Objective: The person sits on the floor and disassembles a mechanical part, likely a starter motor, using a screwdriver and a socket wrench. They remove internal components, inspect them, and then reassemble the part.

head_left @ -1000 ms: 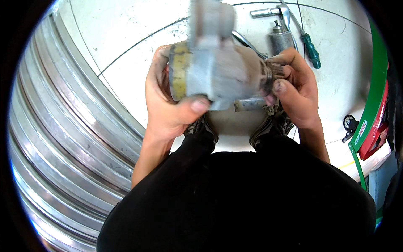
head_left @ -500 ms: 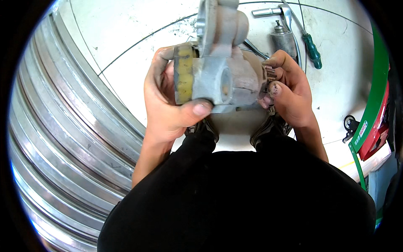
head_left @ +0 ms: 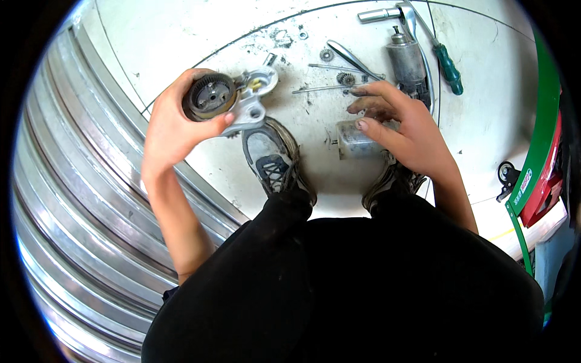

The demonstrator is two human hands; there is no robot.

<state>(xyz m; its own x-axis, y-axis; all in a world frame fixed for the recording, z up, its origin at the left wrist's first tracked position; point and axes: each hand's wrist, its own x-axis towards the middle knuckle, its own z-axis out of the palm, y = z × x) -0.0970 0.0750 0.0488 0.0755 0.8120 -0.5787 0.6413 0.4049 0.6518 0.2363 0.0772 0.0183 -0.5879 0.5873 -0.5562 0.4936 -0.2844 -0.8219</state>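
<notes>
My left hand [head_left: 172, 130] is closed around a starter motor's grey metal drive housing [head_left: 247, 116], held above the floor by my left shoe. The housing's round end, with a dark toothed ring gear [head_left: 212, 95], faces up. A lobed bracket and a small yellow patch show on its far side. My right hand [head_left: 408, 130] hovers with its fingers spread, nothing visible between them. Beneath its thumb lies a grey metal cylinder-like part [head_left: 356, 144] with a small pin on its left end; the hand covers part of it.
On the pale floor ahead lie small gears [head_left: 345, 78], thin long bolts [head_left: 321, 89] and a slim metal handle [head_left: 351, 57]. A dark-topped metal cylinder [head_left: 407, 63], ratchet wrench [head_left: 410, 21] and green-handled screwdriver [head_left: 449, 69] lie right. Metal slats [head_left: 91, 181] line the left; a green frame [head_left: 541, 121] stands right.
The housing has swung left and turned, now in my left hand alone, showing its ring gear. My right hand has let go of it and opened. Floor parts formerly covered now show.
</notes>
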